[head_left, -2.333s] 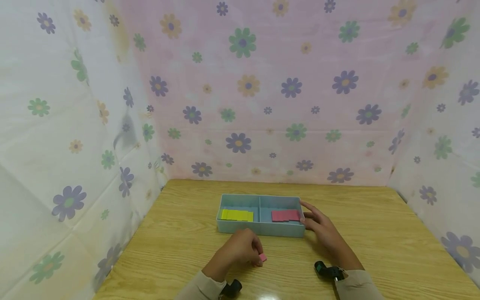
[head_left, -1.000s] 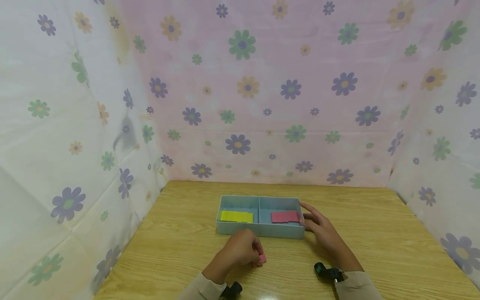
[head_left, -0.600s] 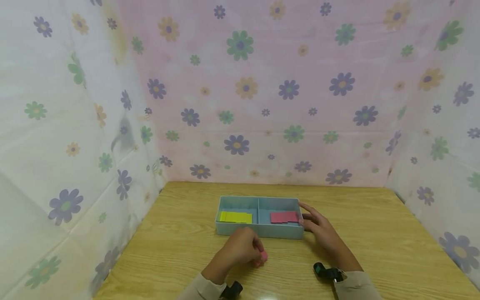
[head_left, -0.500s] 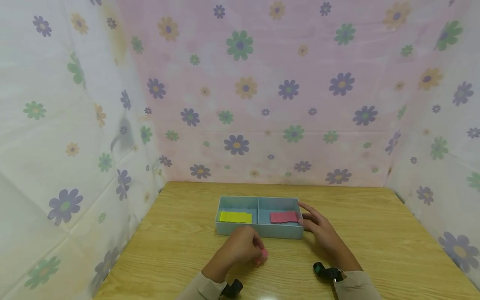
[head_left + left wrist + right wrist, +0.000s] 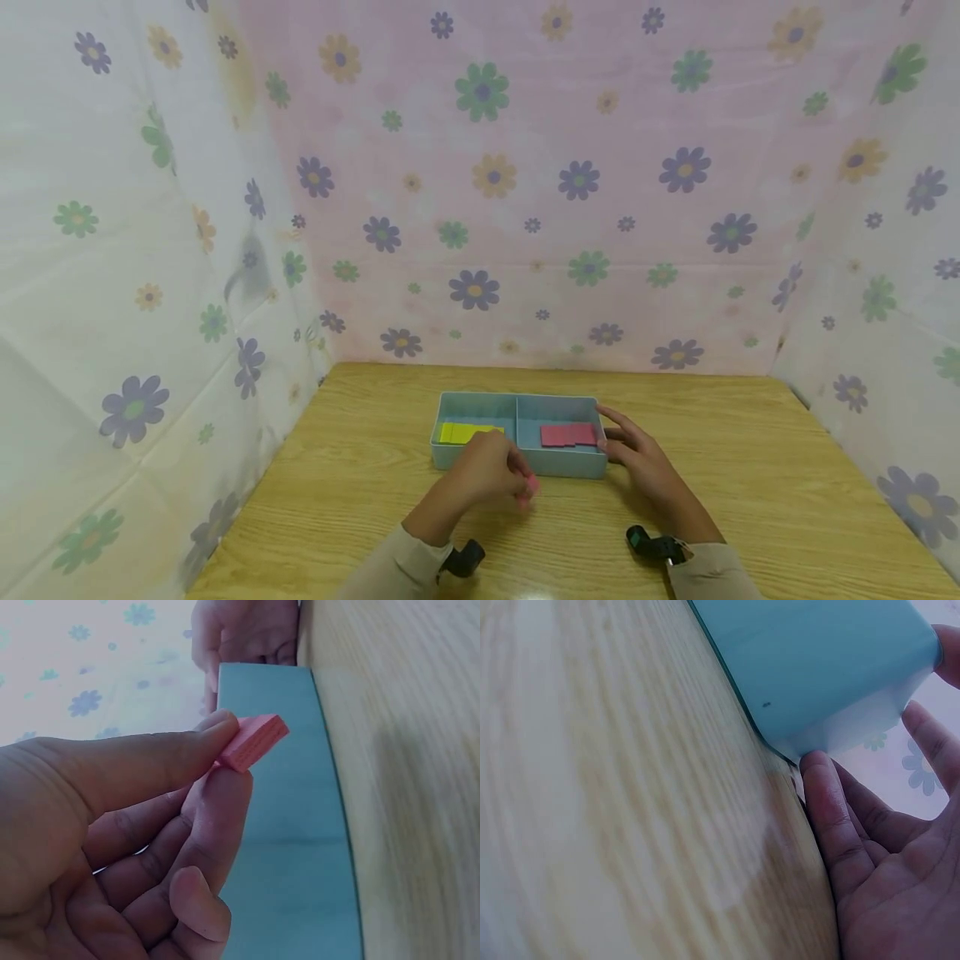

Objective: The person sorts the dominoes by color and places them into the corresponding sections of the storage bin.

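A small pink rectangular block (image 5: pixel 259 741) with a rough side edge is pinched between the thumb and a finger of my left hand (image 5: pixel 483 473). That hand is raised just in front of a light blue two-compartment box (image 5: pixel 570 464). My right hand (image 5: pixel 651 471) holds the box's right end, thumb and fingertips at its rim and end wall. Flat pink pieces (image 5: pixel 567 434) overlap in a row in the right compartment. Yellow pieces (image 5: pixel 457 432) lie in the left one, partly hidden behind my left hand.
The box stands on a wood-grain table (image 5: pixel 360 467). Flowered cloth (image 5: pixel 555 250) encloses the table at the back and both sides. Each wrist wears a small black camera, one on the left (image 5: pixel 462 559) and one on the right (image 5: pixel 656 543).
My left hand has risen from the table toward the box's front wall with the pink block in its fingers. My right hand and the box stay in place.
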A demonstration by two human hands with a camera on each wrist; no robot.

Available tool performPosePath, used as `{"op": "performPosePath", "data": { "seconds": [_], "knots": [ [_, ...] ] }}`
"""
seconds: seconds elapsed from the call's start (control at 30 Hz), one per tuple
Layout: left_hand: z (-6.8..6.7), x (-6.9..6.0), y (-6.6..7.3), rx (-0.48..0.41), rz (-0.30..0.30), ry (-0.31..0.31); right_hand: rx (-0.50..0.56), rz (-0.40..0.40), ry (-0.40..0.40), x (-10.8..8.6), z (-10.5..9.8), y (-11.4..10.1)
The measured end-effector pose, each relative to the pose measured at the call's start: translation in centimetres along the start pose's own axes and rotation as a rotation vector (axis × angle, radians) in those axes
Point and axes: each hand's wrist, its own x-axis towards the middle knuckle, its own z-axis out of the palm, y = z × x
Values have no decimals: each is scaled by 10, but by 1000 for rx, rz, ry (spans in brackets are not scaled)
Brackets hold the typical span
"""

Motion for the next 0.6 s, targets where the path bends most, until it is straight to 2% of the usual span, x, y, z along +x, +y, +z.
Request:
{"op": "performPosePath", "data": {
  "seconds": [0.17,0.43,0.6],
  "knots": [
    [-6,5,7,25,3,31,4,-13,-8,0,-1,0],
    [-18,12,26,71,22,69,14,-18,-9,0,-2,0],
    [-26,17,32,80,-5,71,16,-19,-12,1,-1,0]
  ]
}}
